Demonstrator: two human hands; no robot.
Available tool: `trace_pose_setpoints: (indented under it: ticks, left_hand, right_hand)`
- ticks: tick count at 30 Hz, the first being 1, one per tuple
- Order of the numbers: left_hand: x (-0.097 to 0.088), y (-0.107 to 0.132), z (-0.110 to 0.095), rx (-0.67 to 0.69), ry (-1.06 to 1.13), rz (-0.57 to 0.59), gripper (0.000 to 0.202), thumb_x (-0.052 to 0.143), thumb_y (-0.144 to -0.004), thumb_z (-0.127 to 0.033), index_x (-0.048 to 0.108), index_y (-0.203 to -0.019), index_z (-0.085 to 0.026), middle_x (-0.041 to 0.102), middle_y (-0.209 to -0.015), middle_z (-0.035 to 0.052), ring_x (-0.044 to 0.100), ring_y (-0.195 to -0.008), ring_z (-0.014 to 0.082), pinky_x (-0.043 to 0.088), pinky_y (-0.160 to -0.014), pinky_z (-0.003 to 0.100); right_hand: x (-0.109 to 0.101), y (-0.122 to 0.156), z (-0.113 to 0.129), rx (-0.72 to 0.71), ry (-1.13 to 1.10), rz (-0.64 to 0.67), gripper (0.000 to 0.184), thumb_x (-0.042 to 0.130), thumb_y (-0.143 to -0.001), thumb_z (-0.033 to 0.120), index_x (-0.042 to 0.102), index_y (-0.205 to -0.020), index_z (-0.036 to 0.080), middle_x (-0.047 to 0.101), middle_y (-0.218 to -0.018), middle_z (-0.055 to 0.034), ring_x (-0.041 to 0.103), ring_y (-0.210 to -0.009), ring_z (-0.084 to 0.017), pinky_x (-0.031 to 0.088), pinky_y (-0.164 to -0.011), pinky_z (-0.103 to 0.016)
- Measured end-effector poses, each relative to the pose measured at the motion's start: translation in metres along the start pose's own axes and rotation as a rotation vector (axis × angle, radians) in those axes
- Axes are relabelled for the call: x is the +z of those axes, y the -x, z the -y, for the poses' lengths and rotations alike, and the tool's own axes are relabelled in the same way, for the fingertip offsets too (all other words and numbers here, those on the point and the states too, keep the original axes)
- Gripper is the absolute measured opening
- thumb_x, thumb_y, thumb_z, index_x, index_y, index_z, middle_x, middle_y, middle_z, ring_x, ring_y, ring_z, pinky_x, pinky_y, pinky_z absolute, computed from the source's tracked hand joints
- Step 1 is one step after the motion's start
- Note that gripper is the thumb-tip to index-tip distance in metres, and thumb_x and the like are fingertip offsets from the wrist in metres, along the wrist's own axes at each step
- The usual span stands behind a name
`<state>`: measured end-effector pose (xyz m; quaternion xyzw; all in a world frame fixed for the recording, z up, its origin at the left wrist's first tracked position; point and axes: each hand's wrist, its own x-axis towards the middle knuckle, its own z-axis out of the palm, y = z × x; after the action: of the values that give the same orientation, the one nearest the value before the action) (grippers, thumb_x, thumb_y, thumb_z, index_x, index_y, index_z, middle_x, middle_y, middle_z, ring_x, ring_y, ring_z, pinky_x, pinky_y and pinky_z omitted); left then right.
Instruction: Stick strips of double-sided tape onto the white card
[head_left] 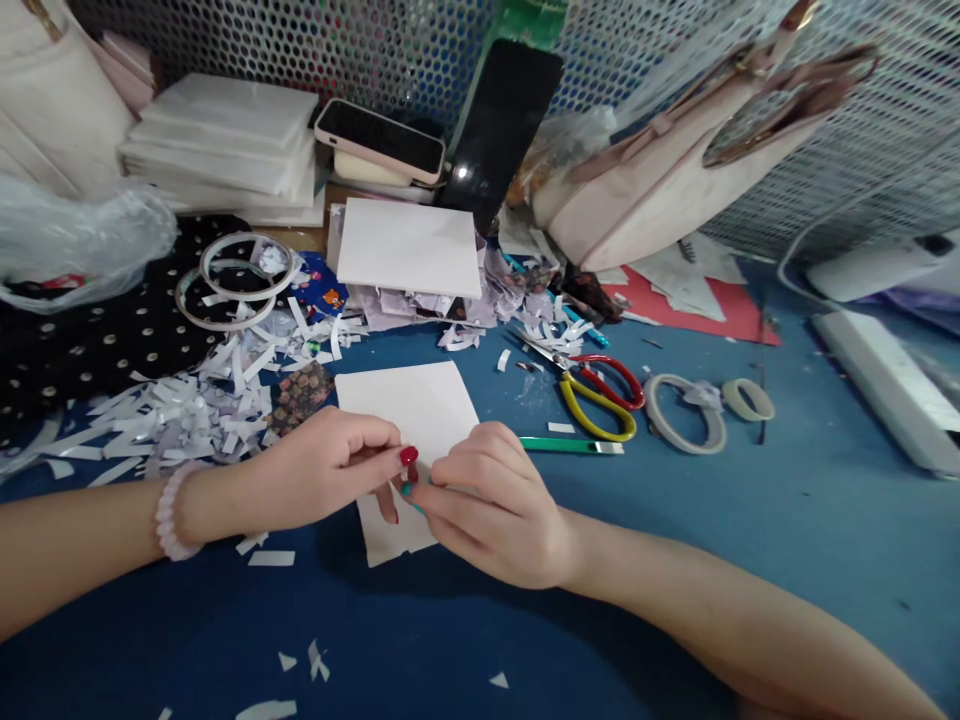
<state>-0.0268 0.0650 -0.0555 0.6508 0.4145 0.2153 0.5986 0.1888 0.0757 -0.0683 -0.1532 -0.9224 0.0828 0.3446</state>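
My left hand [319,470], with a pale beaded bracelet at the wrist, has its thumb and forefinger pinched together. My right hand [499,505] is curled closed, its fingertips meeting those of the left. Whatever small thing lies between the fingertips is too hidden to make out; a little teal shows there, perhaps nail colour. Both hands are just above a white sheet of paper or card [405,400], whose lower edge looks uneven. A dark flower-patterned piece [301,396] lies beside the sheet, behind the left hand.
Scissors with red and yellow handles [600,395], a green cutter [570,445] and tape rolls [686,412] lie to the right. Paper strips [202,400] heap up at left. Behind are a white card [409,245], a phone [381,138], stacked white sheets [225,140] and a bag [660,180].
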Motion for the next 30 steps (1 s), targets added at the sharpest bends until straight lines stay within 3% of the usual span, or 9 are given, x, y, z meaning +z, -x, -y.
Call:
trace_pose_setpoints:
  ticks: [5, 13, 22, 30]
  left_hand:
    - [-0.001, -0.001, 0.003, 0.03, 0.031, -0.029, 0.027, 0.049, -0.095, -0.027, 0.062, -0.073, -0.019, 0.075, -0.072, -0.0016, 0.073, -0.068, 0.0115, 0.053, -0.067, 0.017]
    - [-0.002, -0.001, 0.003, 0.003, 0.034, -0.033, 0.03, 0.051, -0.093, -0.028, 0.07, -0.071, -0.019, 0.076, -0.072, -0.0001, 0.072, -0.067, 0.0122, 0.055, -0.065, 0.016]
    - [-0.001, -0.001, 0.0, -0.041, 0.1, -0.007, 0.035, 0.054, -0.093, -0.037, 0.069, -0.07, -0.017, 0.077, -0.072, 0.0039, 0.073, -0.069, 0.0157, 0.058, -0.068, 0.021]
    - [-0.001, -0.002, -0.002, -0.059, 0.107, -0.027, 0.036, 0.056, -0.093, -0.045, 0.069, -0.073, -0.016, 0.076, -0.071, 0.0051, 0.074, -0.068, 0.0167, 0.056, -0.065, 0.022]
  right_hand:
    - [0.0, 0.001, 0.0, -0.04, -0.039, 0.02, 0.015, 0.051, -0.096, 0.007, 0.065, -0.097, 0.013, 0.066, -0.086, -0.0047, 0.058, -0.084, -0.015, 0.045, -0.075, -0.033]
    - [0.003, -0.004, 0.002, 0.157, -0.164, -0.024, 0.014, 0.054, -0.091, 0.007, 0.063, -0.093, 0.017, 0.065, -0.086, -0.0042, 0.059, -0.081, -0.015, 0.048, -0.073, -0.029]
    - [0.011, -0.006, 0.001, 0.103, -0.146, -0.137, 0.015, 0.057, -0.088, 0.007, 0.058, -0.096, 0.019, 0.066, -0.086, -0.0034, 0.061, -0.079, -0.015, 0.048, -0.069, -0.029]
    - [0.013, -0.007, -0.002, 0.151, -0.19, -0.14, 0.014, 0.053, -0.09, 0.008, 0.054, -0.092, 0.021, 0.064, -0.085, -0.0026, 0.059, -0.079, -0.014, 0.049, -0.071, -0.027]
